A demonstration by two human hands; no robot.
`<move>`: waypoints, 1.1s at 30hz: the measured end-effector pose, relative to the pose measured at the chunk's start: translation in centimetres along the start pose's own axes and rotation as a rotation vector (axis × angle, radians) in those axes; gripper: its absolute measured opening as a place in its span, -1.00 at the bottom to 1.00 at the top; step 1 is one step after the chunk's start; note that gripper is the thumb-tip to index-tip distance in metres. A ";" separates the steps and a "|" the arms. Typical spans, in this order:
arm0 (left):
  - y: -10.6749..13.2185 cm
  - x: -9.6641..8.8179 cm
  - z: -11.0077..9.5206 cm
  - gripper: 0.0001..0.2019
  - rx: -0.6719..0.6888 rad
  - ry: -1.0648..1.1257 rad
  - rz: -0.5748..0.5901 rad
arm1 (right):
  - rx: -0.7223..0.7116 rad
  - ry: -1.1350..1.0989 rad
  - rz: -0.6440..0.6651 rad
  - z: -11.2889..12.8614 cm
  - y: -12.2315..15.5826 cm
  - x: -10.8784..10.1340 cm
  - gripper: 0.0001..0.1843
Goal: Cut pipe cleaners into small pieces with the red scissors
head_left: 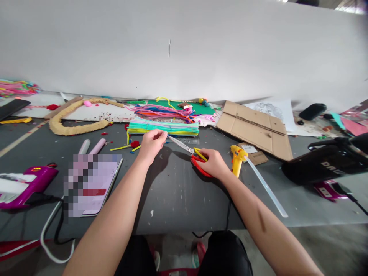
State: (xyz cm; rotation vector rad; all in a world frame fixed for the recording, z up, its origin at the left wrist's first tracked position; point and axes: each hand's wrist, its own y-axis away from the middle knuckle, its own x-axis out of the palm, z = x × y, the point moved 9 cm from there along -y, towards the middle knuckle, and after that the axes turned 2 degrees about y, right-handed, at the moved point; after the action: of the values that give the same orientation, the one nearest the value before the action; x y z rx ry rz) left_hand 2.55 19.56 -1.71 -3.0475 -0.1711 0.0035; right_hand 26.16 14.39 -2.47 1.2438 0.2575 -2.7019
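My right hand (212, 163) is wrapped round the red handle of a pair of scissors (184, 146), whose blades point left and look closed or nearly so. A yellow strip shows at the handle; whether it is part of the scissors I cannot tell. My left hand (153, 142) is closed in a pinch right at the blade tips, and anything between its fingertips is too small to make out. Just behind it lies a bundle of green, yellow and pale pipe cleaners (172, 127). A red fuzzy ball (135, 144) with yellow stems lies left of that hand.
A yellow glue gun (237, 156) with a clear glue stick lies right of my right hand, before folded cardboard (255, 128). A black bottle (322, 163) stands further right. On the left are a tablet (99, 188), a purple power strip (43, 183) and a tan curved form (61, 124).
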 end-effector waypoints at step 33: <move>0.2 0.5 -0.2 -0.78 -0.058 0.074 0.061 | 0.020 -0.037 0.031 -0.3 -0.1 0.1 -0.68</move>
State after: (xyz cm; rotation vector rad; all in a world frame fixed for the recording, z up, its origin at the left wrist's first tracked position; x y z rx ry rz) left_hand 3.09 19.36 -1.53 -3.1036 -0.0741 -0.1126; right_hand 26.31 14.59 -2.70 1.1916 0.2057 -2.7043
